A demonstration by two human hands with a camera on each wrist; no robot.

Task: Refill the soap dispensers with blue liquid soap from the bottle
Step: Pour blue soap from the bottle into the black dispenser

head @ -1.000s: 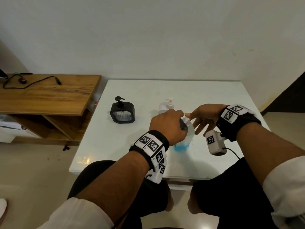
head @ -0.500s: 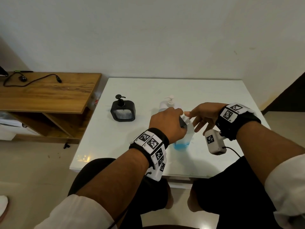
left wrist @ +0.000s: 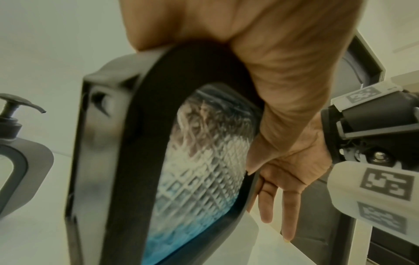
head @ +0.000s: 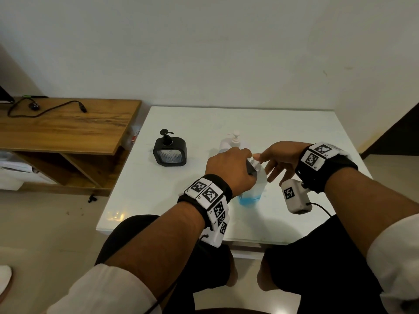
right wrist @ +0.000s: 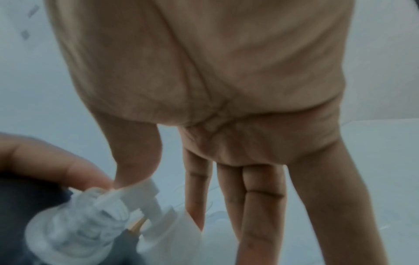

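My left hand [head: 229, 168] grips a black-framed dispenser [left wrist: 145, 143] from above; it stands tilted on the white table [head: 283, 123]. Its diamond-textured clear window [left wrist: 204, 170] shows blue liquid at the bottom [head: 249, 200]. Thumb and forefinger of my right hand [head: 258, 158] pinch a white pump top [right wrist: 136, 193] at the dispenser's upper end, while the other fingers [right wrist: 260, 206] hang straight down. What the pump is fixed to is blurred and partly hidden. A second black dispenser [head: 170, 152] with a black pump stands to the left.
A white pump bottle [head: 229, 142] stands just behind my left hand. A wooden side table [head: 63, 125] with a black cable stands left of the white table. My knees are under the table's near edge [head: 249, 236].
Both hands stay at the dispenser in almost the same place. The right fingers shift only slightly on the white pump top.
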